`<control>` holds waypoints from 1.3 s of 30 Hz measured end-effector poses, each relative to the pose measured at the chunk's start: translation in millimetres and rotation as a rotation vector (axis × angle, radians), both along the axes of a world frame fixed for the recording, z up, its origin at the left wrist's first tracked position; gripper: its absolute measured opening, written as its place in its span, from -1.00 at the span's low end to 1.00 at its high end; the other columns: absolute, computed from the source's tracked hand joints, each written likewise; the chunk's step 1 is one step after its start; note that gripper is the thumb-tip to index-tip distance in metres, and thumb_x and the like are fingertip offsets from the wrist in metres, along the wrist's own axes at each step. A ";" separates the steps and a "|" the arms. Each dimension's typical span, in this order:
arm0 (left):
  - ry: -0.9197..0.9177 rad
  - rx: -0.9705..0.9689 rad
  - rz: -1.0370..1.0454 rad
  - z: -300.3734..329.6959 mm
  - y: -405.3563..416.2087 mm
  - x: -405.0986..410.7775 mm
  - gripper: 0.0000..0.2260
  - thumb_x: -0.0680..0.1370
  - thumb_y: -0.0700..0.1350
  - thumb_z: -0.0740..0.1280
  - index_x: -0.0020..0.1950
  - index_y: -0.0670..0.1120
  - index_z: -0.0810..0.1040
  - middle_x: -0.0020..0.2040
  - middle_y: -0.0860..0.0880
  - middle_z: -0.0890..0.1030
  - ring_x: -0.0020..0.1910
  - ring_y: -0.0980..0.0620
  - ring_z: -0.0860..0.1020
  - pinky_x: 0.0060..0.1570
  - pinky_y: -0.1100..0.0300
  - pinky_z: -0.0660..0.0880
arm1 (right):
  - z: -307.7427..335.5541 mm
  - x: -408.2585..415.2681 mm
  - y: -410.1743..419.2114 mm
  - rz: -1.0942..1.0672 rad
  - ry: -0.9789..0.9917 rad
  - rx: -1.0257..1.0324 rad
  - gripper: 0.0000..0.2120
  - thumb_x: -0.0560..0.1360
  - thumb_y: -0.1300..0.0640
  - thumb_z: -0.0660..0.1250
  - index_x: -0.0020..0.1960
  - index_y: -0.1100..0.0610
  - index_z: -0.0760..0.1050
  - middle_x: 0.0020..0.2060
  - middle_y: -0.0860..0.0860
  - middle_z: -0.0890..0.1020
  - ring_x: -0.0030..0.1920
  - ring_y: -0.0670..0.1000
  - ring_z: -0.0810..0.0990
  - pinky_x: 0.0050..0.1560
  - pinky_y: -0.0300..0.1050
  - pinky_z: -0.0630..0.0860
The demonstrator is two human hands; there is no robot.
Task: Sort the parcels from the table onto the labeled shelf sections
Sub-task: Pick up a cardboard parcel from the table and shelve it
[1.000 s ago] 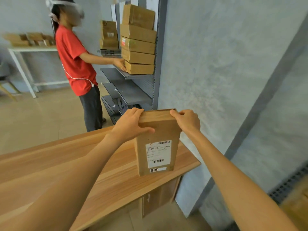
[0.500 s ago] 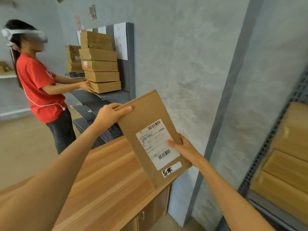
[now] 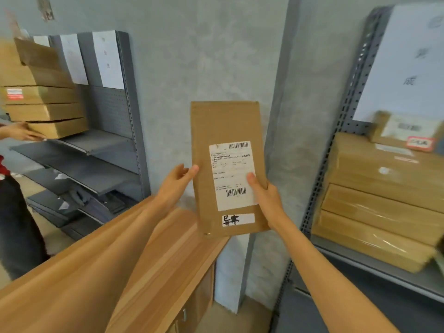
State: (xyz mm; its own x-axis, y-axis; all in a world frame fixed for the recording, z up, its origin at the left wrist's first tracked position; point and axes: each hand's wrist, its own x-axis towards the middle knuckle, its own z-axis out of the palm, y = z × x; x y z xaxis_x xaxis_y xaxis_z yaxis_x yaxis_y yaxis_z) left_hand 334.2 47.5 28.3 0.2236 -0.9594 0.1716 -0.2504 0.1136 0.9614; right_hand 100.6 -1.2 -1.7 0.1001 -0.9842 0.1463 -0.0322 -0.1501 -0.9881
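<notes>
Between grey shelves [image 3: 336, 150], parcel [image 3: 225, 131] upright; both hands' fingers [image 3: 252, 179] clamped on it; stacked boxes [image 3: 384, 188] rt.

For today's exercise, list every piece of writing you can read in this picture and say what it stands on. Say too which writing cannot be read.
"异常": handwritten on the small white sticker on the held parcel.
"成": on the white sheet on the right shelf; the character above is blurred.
Shipping label: barcodes and print too small.
Red sticker, red-framed sticker, left sheets: unreadable.
</notes>
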 end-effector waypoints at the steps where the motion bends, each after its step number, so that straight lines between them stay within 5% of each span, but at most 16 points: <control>1: 0.030 -0.007 -0.070 -3.4 0.3 -15.3 -0.17 0.40 0.37 0.23 0.54 -0.07 0.20 0.44 0.03 0.38 0.38 0.03 0.39 0.26 0.21 0.34 | 5.5 -4.8 4.5 -0.028 -0.038 0.012 -0.68 0.46 -0.24 0.36 0.07 -0.06 0.58 -0.07 -0.13 0.71 -0.08 -0.15 0.69 -0.15 -0.30 0.58; 5: 0.157 -0.107 -0.140 -0.6 0.7 -67.2 -0.28 0.35 0.32 0.30 0.41 -0.02 0.37 0.13 0.16 0.57 -0.04 0.32 0.58 -0.25 0.48 0.49 | 29.5 -29.9 22.1 -0.162 -0.065 0.036 -0.55 0.41 -0.32 0.35 0.12 -0.03 0.57 -0.06 -0.09 0.71 -0.09 -0.11 0.69 -0.12 -0.22 0.59; 7: 0.221 -0.144 -0.130 8.2 -4.0 -81.3 -0.39 0.43 0.26 0.32 0.37 -0.04 0.41 0.12 0.12 0.60 -0.11 0.32 0.61 -0.30 0.47 0.50 | 42.7 -43.2 29.3 -0.197 -0.051 0.018 -0.47 0.39 -0.35 0.35 0.17 -0.01 0.55 0.02 -0.06 0.69 -0.02 -0.08 0.67 0.03 -0.12 0.59; 10: 0.273 -0.173 -0.191 27.9 -8.2 -112.8 -0.52 0.51 0.17 0.33 0.35 -0.05 0.42 0.13 0.06 0.62 -0.10 0.24 0.64 -0.28 0.40 0.54 | 65.5 -74.6 46.4 -0.264 -0.059 -0.028 -0.33 0.34 -0.39 0.36 0.27 0.03 0.50 0.07 -0.05 0.67 0.07 -0.01 0.65 0.17 0.02 0.55; 16: 0.331 -0.218 -0.352 66.6 4.1 -189.7 -0.51 0.50 0.17 0.34 0.35 -0.06 0.44 0.14 0.03 0.64 0.01 0.09 0.66 -0.16 0.24 0.59 | 103.6 -147.9 90.6 -0.400 -0.040 -0.146 -0.22 0.25 -0.44 0.34 0.27 0.06 0.50 0.05 -0.07 0.68 0.04 -0.04 0.66 0.14 0.02 0.57; 22: 0.358 -0.234 -0.499 90.1 31.5 -281.6 -0.50 0.44 0.23 0.38 0.26 -0.02 0.50 0.08 0.03 0.67 -0.01 0.07 0.67 -0.07 0.16 0.59 | 123.7 -236.2 141.9 -0.522 -0.008 -0.229 -0.56 0.42 -0.32 0.33 0.14 -0.05 0.55 -0.06 -0.16 0.70 -0.04 -0.13 0.67 -0.07 -0.24 0.59; 25: 0.364 -0.223 -0.567 97.3 53.7 -334.5 -0.41 0.40 0.26 0.40 0.30 -0.06 0.49 0.07 0.02 0.68 0.00 0.06 0.66 -0.11 0.19 0.59 | 130.5 -286.1 171.9 -0.598 0.008 -0.220 -0.38 0.39 -0.36 0.33 0.26 0.04 0.49 0.05 -0.08 0.67 0.05 -0.06 0.64 0.13 -0.05 0.57; 29: 0.377 -0.218 -0.620 100.1 84.3 -400.0 -0.43 0.38 0.25 0.39 0.27 -0.06 0.51 -0.04 0.08 0.71 -0.08 0.09 0.68 -0.23 0.26 0.60 | 132.6 -347.9 209.5 -0.640 0.040 -0.211 -0.32 0.30 -0.47 0.30 0.20 0.00 0.51 0.01 -0.10 0.68 0.04 -0.03 0.65 0.10 -0.01 0.57; 32: 0.364 -0.187 -0.664 98.5 103.9 -440.3 -0.32 0.32 0.29 0.39 0.33 -0.05 0.47 0.08 0.00 0.68 0.01 0.02 0.66 0.00 0.07 0.60 | 130.3 -387.8 231.1 -0.633 0.015 -0.213 -0.35 0.33 -0.41 0.33 0.24 0.00 0.51 0.03 -0.10 0.68 0.04 -0.04 0.65 0.13 0.00 0.57; 37: 0.358 -0.159 -0.714 88.6 130.9 -494.4 -0.32 0.31 0.30 0.38 0.33 -0.02 0.46 0.03 0.05 0.69 -0.04 0.07 0.67 -0.11 0.17 0.58 | 122.0 -443.8 261.5 -0.657 0.035 -0.200 -0.40 0.40 -0.34 0.33 0.28 0.03 0.51 0.06 -0.08 0.67 0.10 -0.01 0.63 0.16 -0.01 0.56; 39: 0.344 -0.131 -0.732 84.8 137.6 -511.4 -0.26 0.29 0.30 0.39 0.37 -0.05 0.43 0.08 0.03 0.67 -0.01 0.07 0.66 -0.11 0.19 0.57 | 120.1 -462.3 272.2 -0.659 0.042 -0.183 -0.47 0.42 -0.33 0.33 0.23 -0.01 0.53 0.03 -0.09 0.68 0.06 -0.04 0.65 0.01 -0.13 0.58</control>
State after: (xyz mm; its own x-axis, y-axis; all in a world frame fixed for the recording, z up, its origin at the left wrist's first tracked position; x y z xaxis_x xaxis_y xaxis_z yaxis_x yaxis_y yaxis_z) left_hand -177.2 185.1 113.1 -0.3907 -0.8599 0.3284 0.2374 0.2506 0.9385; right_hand -361.7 271.0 118.4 -0.5019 -0.8015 0.3250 -0.2116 -0.2505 -0.9447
